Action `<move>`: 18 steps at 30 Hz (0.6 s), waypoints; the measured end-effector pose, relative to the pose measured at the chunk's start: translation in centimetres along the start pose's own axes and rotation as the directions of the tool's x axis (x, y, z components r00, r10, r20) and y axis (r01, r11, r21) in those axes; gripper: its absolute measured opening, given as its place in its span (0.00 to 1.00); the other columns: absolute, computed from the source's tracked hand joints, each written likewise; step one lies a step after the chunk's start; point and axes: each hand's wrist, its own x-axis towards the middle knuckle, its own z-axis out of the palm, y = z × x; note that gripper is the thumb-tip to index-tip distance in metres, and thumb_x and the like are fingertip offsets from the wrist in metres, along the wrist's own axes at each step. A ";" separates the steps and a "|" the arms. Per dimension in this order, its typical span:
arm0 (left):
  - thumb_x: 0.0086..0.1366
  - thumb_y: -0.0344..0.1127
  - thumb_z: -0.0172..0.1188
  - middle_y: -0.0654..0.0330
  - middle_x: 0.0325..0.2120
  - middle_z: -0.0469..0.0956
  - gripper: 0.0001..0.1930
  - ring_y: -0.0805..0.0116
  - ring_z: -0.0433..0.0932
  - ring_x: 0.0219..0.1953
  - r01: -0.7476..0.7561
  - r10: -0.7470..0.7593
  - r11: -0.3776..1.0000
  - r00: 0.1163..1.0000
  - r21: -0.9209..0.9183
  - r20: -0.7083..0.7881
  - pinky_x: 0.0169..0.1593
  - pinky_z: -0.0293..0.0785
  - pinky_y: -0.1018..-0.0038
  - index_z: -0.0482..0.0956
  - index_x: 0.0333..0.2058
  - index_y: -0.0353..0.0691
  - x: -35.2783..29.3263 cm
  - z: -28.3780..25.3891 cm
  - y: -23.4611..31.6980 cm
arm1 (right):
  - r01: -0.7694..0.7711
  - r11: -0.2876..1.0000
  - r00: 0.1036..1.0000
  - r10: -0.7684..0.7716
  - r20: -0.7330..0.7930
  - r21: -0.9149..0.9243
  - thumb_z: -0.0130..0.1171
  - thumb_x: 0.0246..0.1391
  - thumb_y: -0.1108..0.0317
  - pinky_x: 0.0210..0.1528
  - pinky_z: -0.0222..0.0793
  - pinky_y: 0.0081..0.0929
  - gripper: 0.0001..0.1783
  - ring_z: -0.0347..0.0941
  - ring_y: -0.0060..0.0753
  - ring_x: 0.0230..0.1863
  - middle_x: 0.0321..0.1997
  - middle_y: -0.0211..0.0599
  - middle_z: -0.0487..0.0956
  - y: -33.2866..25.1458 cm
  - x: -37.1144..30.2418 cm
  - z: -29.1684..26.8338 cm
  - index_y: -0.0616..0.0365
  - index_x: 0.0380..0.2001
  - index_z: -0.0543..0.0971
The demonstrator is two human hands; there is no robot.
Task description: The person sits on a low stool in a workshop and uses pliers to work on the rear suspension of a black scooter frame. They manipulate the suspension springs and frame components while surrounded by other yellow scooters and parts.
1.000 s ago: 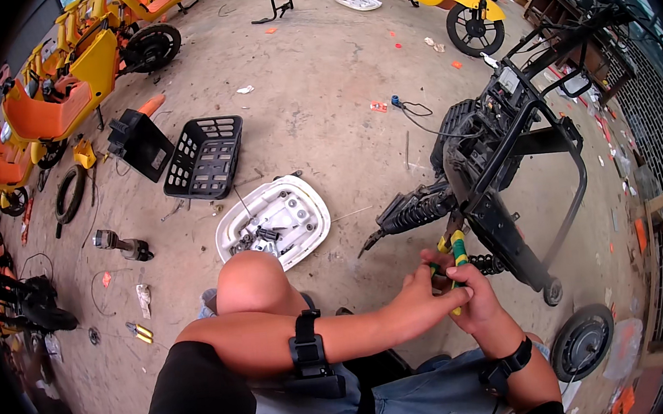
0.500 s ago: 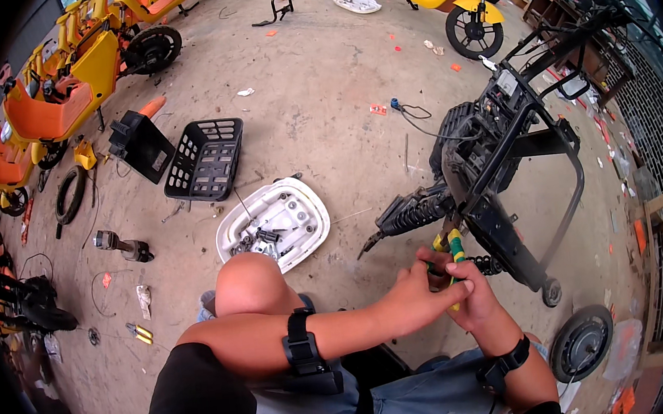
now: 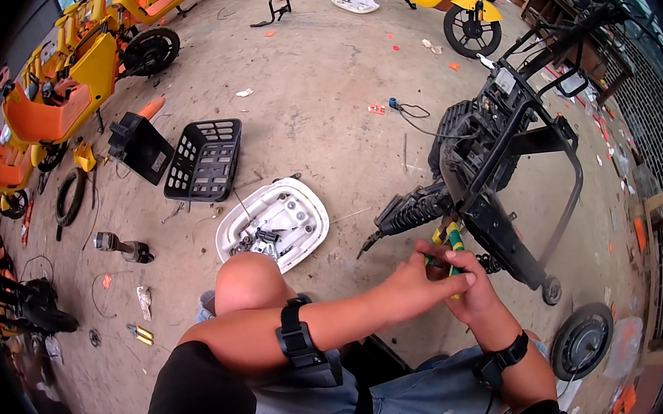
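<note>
A pair of pliers (image 3: 454,237) with yellow-and-green handles points away from me, its jaws up against the underside of a stripped black scooter frame (image 3: 501,230). What the jaws touch is too small to make out. My left hand (image 3: 417,288) comes in from the left and is closed on the handles. My right hand (image 3: 477,293) wraps the same handles from the right, and the fingers of both hands overlap. A black coil-spring shock absorber (image 3: 410,214) sticks out of the frame just beyond my hands. Another spring (image 3: 487,262) shows to their right.
A white tray-like cover (image 3: 314,229) holding loose metal parts lies left of my hands. Beyond it stand a black basket (image 3: 205,179) and a black box (image 3: 134,150). A power tool (image 3: 124,247) lies farther left, a wheel (image 3: 582,342) at right. Yellow-orange scooters (image 3: 65,97) line the back.
Both hands stay on the pliers and have shifted only slightly, the right fingers rising a little along the handles. The scooter frame and floor items look the same.
</note>
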 end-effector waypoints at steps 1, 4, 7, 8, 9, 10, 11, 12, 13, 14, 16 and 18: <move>0.50 0.69 0.65 0.49 0.41 0.73 0.59 0.70 0.74 0.29 0.010 -0.009 1.000 1.000 -0.010 0.006 0.30 0.73 0.74 0.53 0.61 0.20 0.1 0.0 0.0 | 0.006 1.000 1.000 -0.006 0.016 -0.011 0.53 0.56 0.57 0.51 0.69 0.28 0.27 0.72 0.28 0.45 0.50 0.36 0.77 -0.1 0.0 -0.1 0.64 0.55 0.75; 0.52 0.64 0.66 0.49 0.46 0.72 0.55 0.67 0.75 0.36 0.034 -0.032 0.998 0.999 -0.053 0.024 0.33 0.75 0.73 0.53 0.61 0.22 0.3 -0.1 0.1 | 0.024 0.999 0.999 -0.023 0.037 -0.031 0.52 0.57 0.57 0.50 0.69 0.27 0.27 0.72 0.26 0.44 0.48 0.36 0.78 -0.1 0.2 -0.2 0.65 0.54 0.75; 0.53 0.58 0.66 0.49 0.51 0.69 0.52 0.65 0.73 0.44 0.060 -0.056 0.993 0.998 -0.102 0.041 0.35 0.76 0.71 0.52 0.63 0.25 0.6 -0.2 0.1 | 0.030 0.999 1.000 -0.030 0.003 -0.022 0.52 0.58 0.57 0.49 0.68 0.25 0.26 0.73 0.25 0.43 0.47 0.35 0.78 0.2 0.5 0.4 0.65 0.54 0.76; 0.54 0.56 0.66 0.49 0.52 0.69 0.51 0.64 0.73 0.46 0.076 -0.071 0.991 0.996 -0.110 0.047 0.35 0.76 0.71 0.52 0.63 0.26 0.6 -0.3 0.1 | 0.025 0.999 1.000 -0.026 -0.011 -0.020 0.52 0.58 0.57 0.48 0.68 0.25 0.26 0.73 0.25 0.43 0.46 0.34 0.78 0.2 0.6 0.6 0.65 0.54 0.76; 0.54 0.55 0.65 0.50 0.53 0.68 0.50 0.64 0.72 0.49 0.092 -0.087 0.989 0.995 -0.117 0.052 0.36 0.76 0.70 0.51 0.64 0.27 0.6 -0.4 0.1 | 0.021 1.000 0.999 -0.021 -0.025 -0.017 0.52 0.58 0.57 0.48 0.68 0.24 0.26 0.73 0.24 0.42 0.46 0.34 0.78 0.2 0.6 0.7 0.65 0.53 0.76; 0.54 0.54 0.65 0.49 0.53 0.68 0.49 0.64 0.72 0.48 0.083 -0.077 0.988 0.996 -0.127 0.052 0.36 0.77 0.70 0.51 0.64 0.27 0.6 -0.3 0.0 | 0.025 0.999 0.999 -0.026 -0.028 -0.029 0.52 0.58 0.57 0.48 0.68 0.24 0.26 0.72 0.24 0.43 0.46 0.33 0.78 0.3 0.6 0.5 0.65 0.53 0.76; 0.55 0.53 0.65 0.49 0.53 0.68 0.49 0.63 0.72 0.48 0.074 -0.068 0.988 0.996 -0.137 0.053 0.36 0.77 0.70 0.51 0.64 0.27 0.6 -0.3 -0.1 | 0.029 0.999 0.999 -0.030 -0.031 -0.040 0.52 0.58 0.57 0.48 0.68 0.24 0.26 0.72 0.24 0.43 0.46 0.33 0.78 0.5 0.7 0.2 0.65 0.53 0.76; 0.55 0.53 0.64 0.49 0.53 0.68 0.49 0.63 0.73 0.48 0.066 -0.058 0.987 0.997 -0.147 0.053 0.36 0.77 0.70 0.51 0.64 0.28 0.6 -0.3 -0.1 | 0.033 0.998 0.999 -0.035 -0.035 -0.052 0.53 0.58 0.57 0.48 0.68 0.24 0.26 0.72 0.24 0.43 0.47 0.33 0.78 0.6 0.7 0.1 0.65 0.53 0.76; 0.55 0.52 0.64 0.49 0.53 0.68 0.49 0.63 0.73 0.48 0.078 -0.070 0.987 0.996 -0.138 0.061 0.37 0.77 0.70 0.51 0.65 0.28 0.5 -0.3 0.1 | 0.032 0.998 0.999 -0.034 -0.035 -0.046 0.53 0.58 0.57 0.48 0.68 0.24 0.26 0.72 0.24 0.44 0.47 0.33 0.78 0.6 0.6 0.1 0.65 0.54 0.76; 0.55 0.52 0.64 0.49 0.53 0.68 0.49 0.63 0.73 0.49 0.090 -0.082 0.988 0.994 -0.129 0.070 0.38 0.77 0.70 0.51 0.65 0.28 0.3 -0.4 0.4 | 0.031 0.999 0.999 -0.033 -0.035 -0.040 0.53 0.58 0.58 0.49 0.68 0.24 0.26 0.72 0.24 0.45 0.46 0.33 0.78 0.5 0.5 0.3 0.65 0.54 0.76; 0.55 0.51 0.64 0.49 0.52 0.69 0.48 0.63 0.73 0.49 0.108 -0.097 0.987 0.991 -0.123 0.090 0.38 0.78 0.70 0.51 0.65 0.28 0.3 -0.6 0.5 | 0.045 0.998 0.998 -0.047 -0.051 -0.048 0.53 0.57 0.57 0.48 0.68 0.24 0.26 0.72 0.24 0.44 0.45 0.33 0.78 0.5 0.4 0.8 0.64 0.54 0.76; 0.56 0.51 0.64 0.49 0.51 0.71 0.47 0.64 0.73 0.48 0.120 -0.105 0.984 0.988 -0.131 0.114 0.38 0.78 0.70 0.52 0.64 0.28 0.7 -0.7 -0.1 | 0.073 0.994 0.993 -0.079 -0.082 -0.076 0.54 0.56 0.55 0.45 0.68 0.25 0.27 0.71 0.23 0.40 0.42 0.32 0.78 0.7 0.5 1.2 0.63 0.54 0.76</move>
